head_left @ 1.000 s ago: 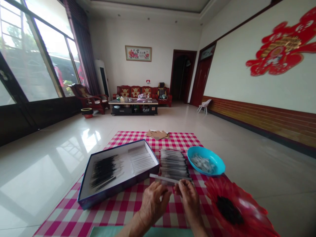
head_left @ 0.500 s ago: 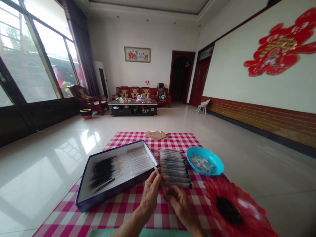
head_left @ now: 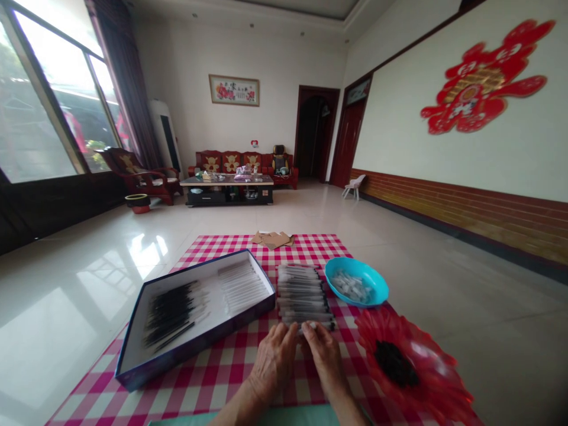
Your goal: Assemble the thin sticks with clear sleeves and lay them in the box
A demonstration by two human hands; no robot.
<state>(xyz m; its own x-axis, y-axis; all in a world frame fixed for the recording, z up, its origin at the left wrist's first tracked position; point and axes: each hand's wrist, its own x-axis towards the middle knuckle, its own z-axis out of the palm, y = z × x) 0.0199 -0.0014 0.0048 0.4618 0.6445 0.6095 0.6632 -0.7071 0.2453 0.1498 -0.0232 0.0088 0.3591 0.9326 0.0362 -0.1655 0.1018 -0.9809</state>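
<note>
My left hand [head_left: 274, 357] and my right hand [head_left: 325, 355] are together over the checked cloth, fingers closed in a pinch. Between the fingertips they hold a whitish pen barrel [head_left: 312, 325], mostly hidden by the fingers. Just beyond lies a row of pens [head_left: 302, 291], clear-bodied with black ends, side by side. To the left, a shallow dark-blue box [head_left: 190, 343] holds a heap of thin black refills [head_left: 171, 313] and a row of clear barrels [head_left: 242, 288].
A turquoise bowl [head_left: 380, 288] of small translucent pieces stands to the right. Nearer is a red flower-shaped dish [head_left: 437, 367] with small black pieces at its centre. Torn cardboard [head_left: 274, 239] lies at the far edge of the checked tablecloth [head_left: 208, 378].
The barrel, held slanting with its upper end near the box, is now low and mostly covered by my fingers. My hands have come closer together, and the view has turned slightly right.
</note>
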